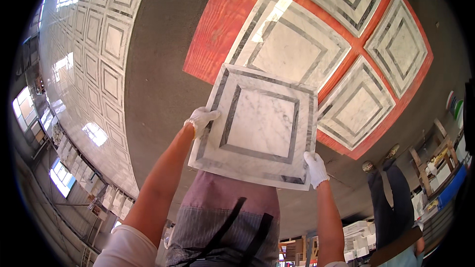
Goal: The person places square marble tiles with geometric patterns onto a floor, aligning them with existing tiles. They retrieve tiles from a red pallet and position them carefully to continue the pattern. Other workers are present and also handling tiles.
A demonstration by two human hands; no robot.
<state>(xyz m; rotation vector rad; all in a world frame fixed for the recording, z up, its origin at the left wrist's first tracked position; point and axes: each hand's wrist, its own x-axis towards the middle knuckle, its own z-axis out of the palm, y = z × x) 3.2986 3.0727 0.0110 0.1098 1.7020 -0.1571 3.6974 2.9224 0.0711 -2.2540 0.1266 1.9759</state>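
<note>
A square marble tile (262, 123), white with grey veins and two dark grey inlaid square bands, is held up in front of my apron. My left hand (203, 118), in a white knit glove, grips its left edge with the thumb on the face. At the lower right edge, my right hand (315, 168), gloved the same way, clasps the tile; its fingers behind are hidden. Beyond the held tile lies a similar marble tile (292, 47) on a red wooden board (210, 34). The held tile covers that one's near corner in my view.
More patterned tiles (356, 101) lie on the red board. To the left, a large area of laid tiles (113, 39) spans the grey floor (158, 44). Another person (393, 195) in dark trousers stands at the right, near wooden frames (438, 155). Stacked white pieces (358, 235) are behind.
</note>
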